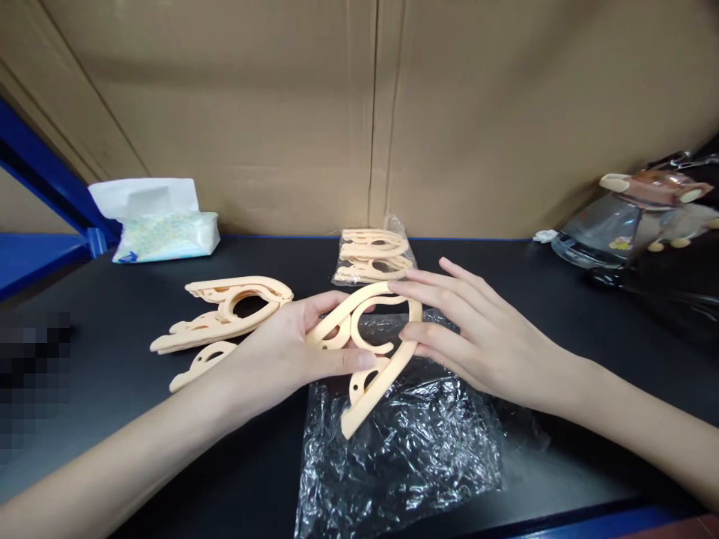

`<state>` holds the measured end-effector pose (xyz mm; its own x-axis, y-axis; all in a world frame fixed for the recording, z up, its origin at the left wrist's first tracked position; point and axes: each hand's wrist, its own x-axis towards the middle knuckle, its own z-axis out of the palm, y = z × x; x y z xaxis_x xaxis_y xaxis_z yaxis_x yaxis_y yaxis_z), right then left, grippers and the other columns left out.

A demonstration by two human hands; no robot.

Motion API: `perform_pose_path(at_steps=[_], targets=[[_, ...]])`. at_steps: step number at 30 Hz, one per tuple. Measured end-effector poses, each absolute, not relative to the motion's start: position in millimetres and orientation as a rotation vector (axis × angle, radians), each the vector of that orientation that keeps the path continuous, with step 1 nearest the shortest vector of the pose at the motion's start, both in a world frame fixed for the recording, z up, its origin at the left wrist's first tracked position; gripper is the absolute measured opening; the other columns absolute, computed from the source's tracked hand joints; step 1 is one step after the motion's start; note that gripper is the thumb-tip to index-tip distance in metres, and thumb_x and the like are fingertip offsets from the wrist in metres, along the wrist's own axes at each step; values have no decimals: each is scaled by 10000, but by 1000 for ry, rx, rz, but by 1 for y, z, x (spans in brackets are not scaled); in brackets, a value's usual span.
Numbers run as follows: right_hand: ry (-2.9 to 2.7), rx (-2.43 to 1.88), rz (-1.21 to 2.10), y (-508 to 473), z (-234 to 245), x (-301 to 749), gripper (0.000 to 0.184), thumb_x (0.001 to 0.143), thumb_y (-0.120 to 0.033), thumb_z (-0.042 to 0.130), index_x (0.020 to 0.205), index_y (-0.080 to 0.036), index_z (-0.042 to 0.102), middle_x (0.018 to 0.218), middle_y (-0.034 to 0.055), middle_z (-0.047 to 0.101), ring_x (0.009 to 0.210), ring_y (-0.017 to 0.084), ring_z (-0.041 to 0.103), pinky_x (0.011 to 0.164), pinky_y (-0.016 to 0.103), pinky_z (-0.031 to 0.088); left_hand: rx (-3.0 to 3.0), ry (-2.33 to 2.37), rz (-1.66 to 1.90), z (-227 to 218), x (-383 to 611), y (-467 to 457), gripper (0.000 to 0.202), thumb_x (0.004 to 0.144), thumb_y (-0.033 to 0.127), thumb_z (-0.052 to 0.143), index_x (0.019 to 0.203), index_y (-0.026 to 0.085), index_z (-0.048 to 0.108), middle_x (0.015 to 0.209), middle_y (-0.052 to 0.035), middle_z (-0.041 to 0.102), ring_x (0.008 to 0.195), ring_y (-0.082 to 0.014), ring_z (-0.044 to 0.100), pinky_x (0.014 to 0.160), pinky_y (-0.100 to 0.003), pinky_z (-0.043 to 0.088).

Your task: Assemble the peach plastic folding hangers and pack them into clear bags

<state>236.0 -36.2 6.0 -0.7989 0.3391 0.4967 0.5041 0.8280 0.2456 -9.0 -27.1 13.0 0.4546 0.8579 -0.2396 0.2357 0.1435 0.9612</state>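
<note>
My left hand (pixel 284 348) grips a folded peach plastic hanger (pixel 368 352) between thumb and fingers, above a clear plastic bag (pixel 404 442) lying on the black table (pixel 112 419). My right hand (pixel 477 329) touches the hanger's right side, its thumb and fingers closed on the curved edge. A loose pile of the same peach hangers (pixel 225 311) lies just left of my left hand. A bagged pack of hangers (pixel 371 256) sits behind, near the cardboard wall.
A tissue pack (pixel 160 224) stands at the back left beside a blue shelf frame (pixel 50 187). A glass jug with a brown lid (pixel 623 221) and dark objects are at the back right. A cardboard wall (pixel 359 112) closes the rear.
</note>
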Motion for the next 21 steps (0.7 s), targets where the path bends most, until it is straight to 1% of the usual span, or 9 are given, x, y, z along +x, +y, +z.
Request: perform_pose_path(at_steps=[3, 5, 8, 9, 11, 14, 16, 18, 21], targets=[[-2557, -643, -508, -37, 7, 235, 120, 962, -194, 551, 998, -111, 629, 1377, 197, 542, 1362, 315, 431, 1156, 542, 312, 1444, 1070, 607, 13, -9, -28, 517, 697, 325, 842, 1156, 270, 612, 897, 65, 719, 808, -122, 665, 705, -183, 535], [-2550, -626, -474, -37, 8, 235, 190, 958, -238, 563, 1069, -92, 614, 1365, 207, 555, 1362, 302, 434, 1158, 529, 315, 1500, 1089, 617, 15, -7, -29, 509, 710, 318, 828, 1162, 256, 603, 882, 57, 715, 777, -126, 652, 671, -188, 526], [-2554, -597, -391, -37, 9, 234, 480, 935, -317, 605, 1309, -42, 484, 1407, 225, 515, 1390, 289, 397, 1165, 523, 302, 1585, 1060, 618, 18, -3, -34, 455, 733, 300, 805, 1140, 254, 605, 821, 69, 695, 712, -112, 620, 630, -178, 502], [-2568, -595, -365, -37, 9, 233, 565, 926, -340, 618, 1365, -37, 433, 1437, 227, 484, 1409, 288, 368, 1172, 526, 286, 1604, 1035, 612, 19, -1, -36, 436, 745, 288, 794, 1136, 254, 604, 810, 70, 691, 701, -110, 613, 631, -180, 501], [-2596, -590, -312, -39, 9, 233, 657, 913, -377, 636, 1417, -45, 378, 1482, 218, 435, 1434, 274, 322, 1189, 514, 249, 1643, 992, 593, 18, 1, -41, 403, 773, 279, 765, 1140, 251, 602, 795, 64, 683, 693, -118, 605, 639, -196, 504], [-2633, -556, -221, -45, 11, 233, 719, 896, -418, 656, 1443, -72, 344, 1489, 182, 441, 1425, 232, 339, 1200, 462, 235, 1697, 965, 572, 17, 3, -47, 406, 800, 292, 734, 1180, 261, 595, 855, 44, 686, 750, -145, 620, 671, -225, 514], [-2658, -527, -200, -47, 12, 233, 735, 887, -450, 660, 1444, -86, 347, 1483, 172, 451, 1407, 230, 364, 1186, 446, 262, 1710, 946, 566, 16, 4, -49, 416, 801, 299, 732, 1193, 277, 595, 886, 44, 682, 788, -155, 629, 685, -228, 517], [-2667, -513, -218, -49, 13, 233, 674, 906, -440, 638, 1423, -91, 381, 1458, 176, 477, 1370, 244, 409, 1142, 441, 328, 1694, 936, 560, 15, 3, -50, 424, 797, 296, 736, 1197, 287, 597, 876, 50, 676, 802, -158, 633, 689, -226, 521], [-2639, -525, -256, -49, 12, 231, 543, 948, -370, 591, 1385, -94, 427, 1380, 176, 546, 1269, 254, 506, 1035, 424, 431, 1633, 930, 547, 15, 2, -48, 427, 794, 277, 739, 1197, 300, 598, 845, 61, 683, 794, -155, 645, 690, -226, 532]])
